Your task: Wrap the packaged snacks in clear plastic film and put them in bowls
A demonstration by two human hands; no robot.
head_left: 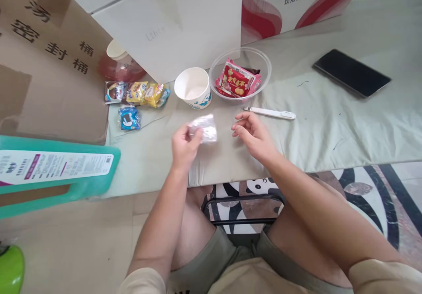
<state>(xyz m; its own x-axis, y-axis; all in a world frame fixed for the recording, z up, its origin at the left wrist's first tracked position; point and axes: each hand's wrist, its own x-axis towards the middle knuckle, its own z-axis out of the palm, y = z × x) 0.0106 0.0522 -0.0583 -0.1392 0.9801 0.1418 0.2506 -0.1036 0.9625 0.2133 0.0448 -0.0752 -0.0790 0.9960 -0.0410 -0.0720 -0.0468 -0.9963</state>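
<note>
My left hand (186, 148) pinches a small silvery, shiny packet (205, 128) between thumb and fingers, held above the table in front of a white paper cup (193, 87). Whether anything is inside the packet I cannot make out. To the right, my right hand (253, 136) is loosely curled with its fingers apart and nothing in it. Just beyond its fingers lies a slim white cutter knife (270, 113). Behind that, a clear plastic bowl (266, 81) holds several red and pink wrapped snack packets (236, 79).
Several small snack packets (136, 92) and a blue one (129, 118) lie left of the cup. A black phone (352, 72) rests at the right. White boxes (184, 26) and a brown carton (49, 92) stand behind; a green container (114, 164) sits at the left edge.
</note>
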